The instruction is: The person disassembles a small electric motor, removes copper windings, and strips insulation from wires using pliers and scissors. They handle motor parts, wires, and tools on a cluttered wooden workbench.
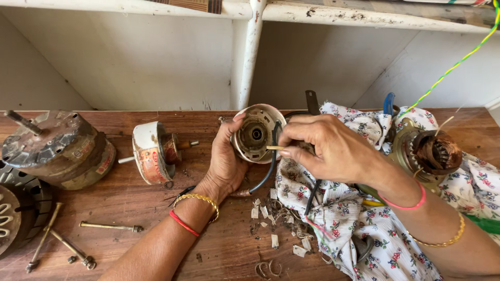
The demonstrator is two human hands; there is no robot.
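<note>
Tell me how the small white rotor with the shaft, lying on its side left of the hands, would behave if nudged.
The white rotor lies on its rounded side on the wooden bench, so it would probably roll, likely curving because of its shaft. With metal parts visible, it is likely heavy for its size, and stiff.

Two hands (224, 161) (323, 145), three long bolts (110, 226) (44, 237) (73, 250), four bangles (183, 224) (200, 199) (409, 204) (448, 240), one floral cloth (354, 224).

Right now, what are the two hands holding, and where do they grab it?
The left hand grips a round white motor cover by its rim. The right hand pinches a small pale stick by one end, its tip against the cover.
</note>
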